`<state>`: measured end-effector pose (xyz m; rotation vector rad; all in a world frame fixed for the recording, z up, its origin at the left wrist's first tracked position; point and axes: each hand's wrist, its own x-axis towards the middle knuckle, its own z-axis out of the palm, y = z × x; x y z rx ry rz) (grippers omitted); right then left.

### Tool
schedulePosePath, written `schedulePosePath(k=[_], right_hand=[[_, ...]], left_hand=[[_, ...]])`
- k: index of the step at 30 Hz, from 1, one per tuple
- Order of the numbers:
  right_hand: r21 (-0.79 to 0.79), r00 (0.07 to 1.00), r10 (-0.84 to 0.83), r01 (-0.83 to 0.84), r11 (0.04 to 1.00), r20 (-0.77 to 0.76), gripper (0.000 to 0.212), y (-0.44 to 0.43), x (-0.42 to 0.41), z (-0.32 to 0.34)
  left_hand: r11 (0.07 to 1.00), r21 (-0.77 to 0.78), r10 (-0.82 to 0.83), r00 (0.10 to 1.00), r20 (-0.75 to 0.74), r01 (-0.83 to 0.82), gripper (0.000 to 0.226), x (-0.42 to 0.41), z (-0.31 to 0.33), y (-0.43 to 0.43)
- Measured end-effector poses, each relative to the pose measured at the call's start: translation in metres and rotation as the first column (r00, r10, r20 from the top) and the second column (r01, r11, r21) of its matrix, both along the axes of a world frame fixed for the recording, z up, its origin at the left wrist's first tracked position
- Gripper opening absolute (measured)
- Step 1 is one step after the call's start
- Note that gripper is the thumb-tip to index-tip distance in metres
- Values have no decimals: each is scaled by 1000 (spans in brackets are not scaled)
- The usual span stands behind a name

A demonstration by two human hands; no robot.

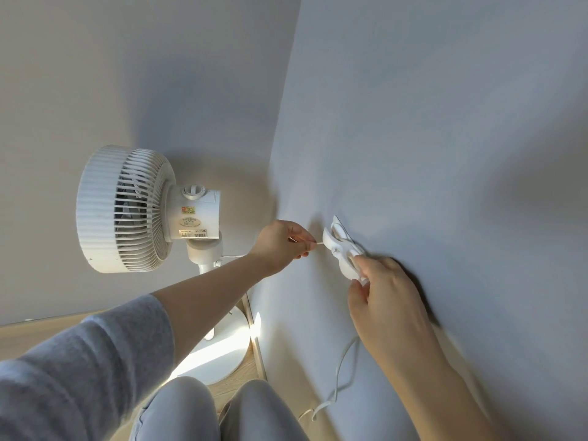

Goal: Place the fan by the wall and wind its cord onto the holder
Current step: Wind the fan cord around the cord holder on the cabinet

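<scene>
The white fan (133,208) stands on its round base (219,351) in the corner, close to the right wall. A white cord holder (342,249) is fixed on that wall. My left hand (281,245) pinches a taut stretch of the white cord just left of the holder. My right hand (385,300) grips the holder's lower end, where the cord passes. A loose length of cord (342,374) hangs below my right hand down to the floor.
Two pale walls meet in a corner (280,122) behind the fan. A wooden floor (245,370) shows under the base. My knees in grey trousers (222,415) fill the bottom middle, close to the wall.
</scene>
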<state>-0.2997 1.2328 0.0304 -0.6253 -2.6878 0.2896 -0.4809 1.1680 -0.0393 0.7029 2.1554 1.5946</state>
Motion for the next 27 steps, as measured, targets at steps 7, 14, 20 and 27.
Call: schedulePosePath(k=[7,14,20,27], right_hand=[[2,999,9,-9,1000,-51,45,-1,17,-14],[-67,992,-16,7,998,-127,46,-4,27,-44],[-105,990,-18,3,994,-143,47,-7,27,-60],[-216,982,-5,-36,976,-186,49,-7,20,-84]], left_hand=[[999,-36,-3,1000,-17,2,22,11,2,-9],[999,-38,3,999,-32,-5,22,25,-2,-23],[999,-19,-30,1000,-1,30,18,34,-8,-33],[998,-48,-44,998,55,46,11,43,-37,-46]])
